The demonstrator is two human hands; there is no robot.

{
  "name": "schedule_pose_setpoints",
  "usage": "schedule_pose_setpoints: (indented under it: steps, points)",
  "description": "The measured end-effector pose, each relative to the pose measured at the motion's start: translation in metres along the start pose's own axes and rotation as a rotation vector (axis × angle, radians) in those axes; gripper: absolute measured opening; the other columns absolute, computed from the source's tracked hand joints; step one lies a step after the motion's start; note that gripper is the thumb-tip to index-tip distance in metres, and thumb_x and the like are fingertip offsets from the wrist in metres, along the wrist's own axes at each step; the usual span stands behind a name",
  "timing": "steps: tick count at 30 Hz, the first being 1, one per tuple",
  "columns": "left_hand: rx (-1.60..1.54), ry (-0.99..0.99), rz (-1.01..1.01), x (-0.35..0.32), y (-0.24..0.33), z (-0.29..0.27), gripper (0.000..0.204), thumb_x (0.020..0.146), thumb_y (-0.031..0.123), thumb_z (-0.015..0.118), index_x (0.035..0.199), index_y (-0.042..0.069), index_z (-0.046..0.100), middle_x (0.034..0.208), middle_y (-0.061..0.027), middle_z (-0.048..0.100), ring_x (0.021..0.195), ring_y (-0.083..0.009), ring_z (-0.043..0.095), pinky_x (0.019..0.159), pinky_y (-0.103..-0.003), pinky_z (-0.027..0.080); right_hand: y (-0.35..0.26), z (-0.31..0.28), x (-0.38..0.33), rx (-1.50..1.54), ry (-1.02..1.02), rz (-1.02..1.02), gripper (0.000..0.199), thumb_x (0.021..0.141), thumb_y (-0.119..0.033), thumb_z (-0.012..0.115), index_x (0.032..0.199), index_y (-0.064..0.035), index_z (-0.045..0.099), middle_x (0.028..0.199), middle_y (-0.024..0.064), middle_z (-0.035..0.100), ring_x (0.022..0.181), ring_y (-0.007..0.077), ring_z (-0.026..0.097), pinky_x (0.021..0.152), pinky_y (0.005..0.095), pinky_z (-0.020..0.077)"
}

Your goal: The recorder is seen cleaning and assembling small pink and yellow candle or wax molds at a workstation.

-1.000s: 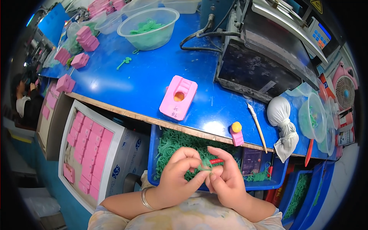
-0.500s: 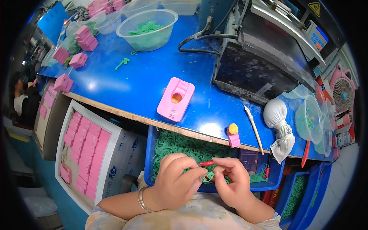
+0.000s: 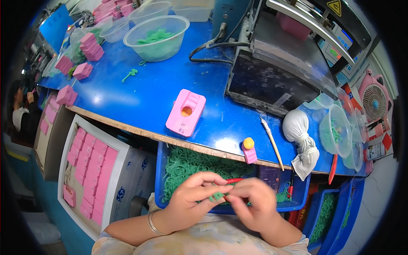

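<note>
My left hand pinches a small green piece between thumb and fingertips, so the piece sits right at the ends of my fingers, on the side facing my right hand. My right hand's fingers are bent in close beside it, but they are blurred, so I can't tell whether they grip anything. A slim red tool shows just above the piece, between my two hands; which one bears it I can't make out. Beneath and beyond my hands is a blue tray heaped with green pieces. On the blue table past it lie a pink block with an oval hole, a small pink piece with a yellow knob, a pale-handled tool and a tied white cloth bundle.
</note>
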State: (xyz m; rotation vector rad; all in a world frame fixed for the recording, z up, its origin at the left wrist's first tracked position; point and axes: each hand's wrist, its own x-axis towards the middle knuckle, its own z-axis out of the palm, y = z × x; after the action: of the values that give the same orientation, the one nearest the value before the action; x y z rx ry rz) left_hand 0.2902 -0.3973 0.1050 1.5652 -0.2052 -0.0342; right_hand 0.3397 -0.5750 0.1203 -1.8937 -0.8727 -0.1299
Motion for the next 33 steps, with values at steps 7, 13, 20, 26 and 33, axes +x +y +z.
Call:
schedule_pose_setpoints:
  steps: [7,13,20,26,33]
  points:
    - [-0.16,-0.108,-0.14,-0.001,-0.001,-0.004,0.031,0.083,-0.006,0.052,0.112,0.001,0.06,0.101,-0.0129,0.06,0.083,-0.0146,0.061,0.07,-0.024,0.051,0.014,-0.034,0.022,-0.754,0.232,0.177,0.021,0.069,0.002,0.065,0.087,-0.0017,0.055,0.088,0.0139,0.058,0.061,0.0287,0.056,0.054,0.0361,0.0455]
    - [-0.201,-0.035,-0.127,0.0,0.0,0.0,0.036,0.083,-0.008,0.051,0.117,0.002,0.057,0.101,-0.0139,0.06,0.083,-0.0174,0.064,0.074,-0.027,0.054,0.01,-0.045,0.024,-0.739,0.035,0.303,0.016,0.073,0.007,0.055,0.088,0.0006,0.054,0.077,0.0121,0.057,0.058,0.0262,0.055,0.052,0.0341,0.0439]
    - [-0.002,-0.073,0.015,0.001,-0.004,-0.001,0.037,0.081,-0.012,0.052,0.116,-0.001,0.055,0.104,-0.0168,0.059,0.088,-0.0222,0.064,0.076,-0.03,0.054,-0.023,-0.029,0.015,0.318,0.42,0.254,0.011,0.084,0.001,0.052,0.094,0.0013,0.055,0.088,0.018,0.064,0.07,0.0184,0.064,0.056,0.0265,0.0475]
    - [0.064,-0.094,0.087,0.004,0.0,-0.002,0.038,0.077,-0.011,0.057,0.113,-0.001,0.057,0.104,-0.0166,0.06,0.086,-0.0233,0.064,0.076,-0.03,0.053,-0.011,-0.037,0.003,0.45,0.199,-0.03,0.053,0.087,-0.051,0.049,0.062,-0.0046,0.055,0.041,0.0049,0.051,0.032,0.0156,0.042,0.044,0.0267,0.0375]
    - [0.178,-0.098,0.12,0.002,0.004,-0.005,0.035,0.078,-0.008,0.055,0.111,0.0,0.06,0.092,-0.0136,0.064,0.082,-0.0211,0.065,0.071,-0.029,0.052,-0.024,-0.027,0.002,0.288,-0.053,0.081,0.015,0.084,-0.013,0.058,0.089,0.0001,0.054,0.074,0.0095,0.057,0.055,0.0153,0.056,0.052,0.0265,0.0449]
